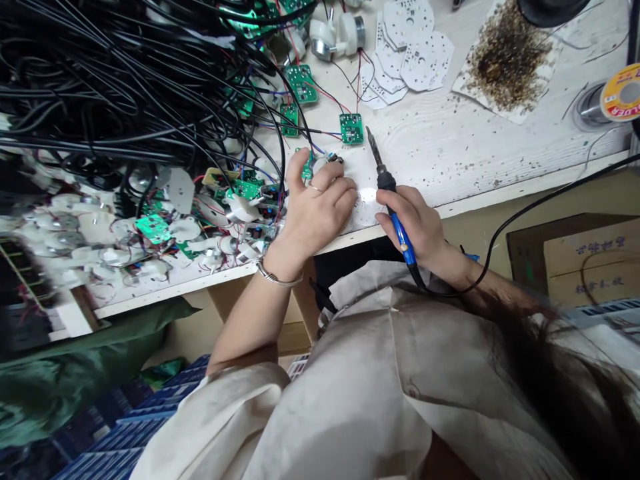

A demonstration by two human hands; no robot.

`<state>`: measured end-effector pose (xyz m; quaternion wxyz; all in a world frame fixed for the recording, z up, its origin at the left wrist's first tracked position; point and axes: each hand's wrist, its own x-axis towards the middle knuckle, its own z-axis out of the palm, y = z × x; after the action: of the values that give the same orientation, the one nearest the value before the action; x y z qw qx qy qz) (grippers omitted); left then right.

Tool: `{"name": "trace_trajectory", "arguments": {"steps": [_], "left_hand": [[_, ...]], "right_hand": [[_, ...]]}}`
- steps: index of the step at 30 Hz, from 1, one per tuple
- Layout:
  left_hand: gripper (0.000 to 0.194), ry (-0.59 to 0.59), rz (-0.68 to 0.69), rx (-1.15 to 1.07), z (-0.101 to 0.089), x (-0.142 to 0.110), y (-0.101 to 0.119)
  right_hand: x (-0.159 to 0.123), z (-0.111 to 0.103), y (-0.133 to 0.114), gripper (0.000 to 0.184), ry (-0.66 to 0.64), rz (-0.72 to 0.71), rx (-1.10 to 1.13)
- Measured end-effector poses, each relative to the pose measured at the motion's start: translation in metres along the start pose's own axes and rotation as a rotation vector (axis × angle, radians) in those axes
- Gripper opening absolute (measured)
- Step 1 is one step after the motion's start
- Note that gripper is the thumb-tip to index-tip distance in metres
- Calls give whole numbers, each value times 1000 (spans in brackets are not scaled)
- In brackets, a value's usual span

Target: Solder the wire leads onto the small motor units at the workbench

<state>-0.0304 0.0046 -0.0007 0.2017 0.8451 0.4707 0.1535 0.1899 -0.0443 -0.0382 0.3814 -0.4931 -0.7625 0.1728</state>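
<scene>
My right hand (417, 223) is closed around a soldering iron (389, 190) with a blue handle, its tip pointing up and away over the white bench (475, 153). My left hand (315, 207) lies beside it at the bench's front edge, fingers curled on a small green circuit board (307, 167) with red and black wires. A ring is on one finger and a bangle on the wrist. Another small green board (351, 128) lies just beyond the iron's tip, apart from both hands.
A thick tangle of black cables (125, 87) covers the left of the bench. Below it lie several green boards and white round parts (165, 233). White LED discs (407, 47), a stained pad (505, 57) and a solder spool (620, 93) sit at the back right. A cardboard box (580, 260) stands at the right.
</scene>
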Motion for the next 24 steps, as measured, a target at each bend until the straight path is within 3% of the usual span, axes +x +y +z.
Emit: {"name": "trace_trajectory", "arguments": {"steps": [3,6,10,15,20,24], "left_hand": [[14,-31,18,9,-1,-1,-2],[15,-45,29,22,-4,2,-1],[15,-31,10,-17,-3,8,-3],[12,3,-15,-61,1,11,-2],[18,-47,3,19,-4,12,6],[14,-4,36,25,-4,10,3]], "right_hand": [[2,-2,-1,28,46,-46,-45],[1,-11,-4,31,139,-79,147],[-12,-24,-9,29,240,102,471],[-27,-25,-9,17,216,241,479],[-30,-22,-4,19,195,279,478],[-30,-23,-4,22,154,299,474]]}}
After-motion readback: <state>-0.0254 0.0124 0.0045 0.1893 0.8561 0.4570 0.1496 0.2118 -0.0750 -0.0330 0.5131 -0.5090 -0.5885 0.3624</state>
